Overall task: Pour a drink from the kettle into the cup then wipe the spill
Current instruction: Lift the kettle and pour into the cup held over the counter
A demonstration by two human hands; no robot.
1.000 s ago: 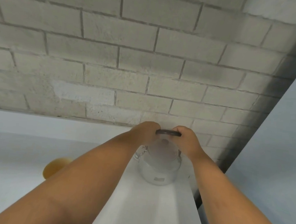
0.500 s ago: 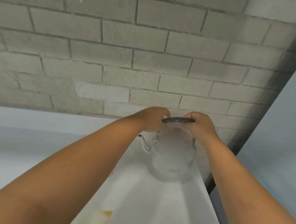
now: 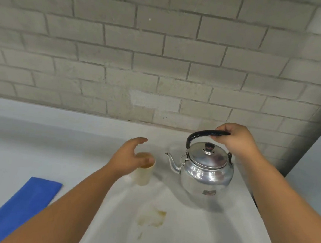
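— Gripping the black handle from above, the right hand had its fingers curled tight round the far end of it, and the kettle stood upright on the white table, out at about two o'clock from the middle of the head view. Did you catch the spout?

— It pointed toward nine o'clock, at the cup, with a clear gap between the two. The lid sat closed, dark knob on top.

— And the other hand?

— The left hand hung right at the cup, fingers spread loosely and half curved, thumb over the rim on the near side. Whether the palm touched the cup wall, I could not tell; it hid the cup's left side.

— What was in the cup?

— Brownish liquid, close to the rim. The cup was pale and stood upright, near the centre of the view.

— Anything on the table?

— A yellow-brown spill lay at six o'clock from the cup, nearer the person, with a small streak just below it. A folded blue cloth lay well apart at eight o'clock, running off the lower left edge. A grey brick wall rose behind it all
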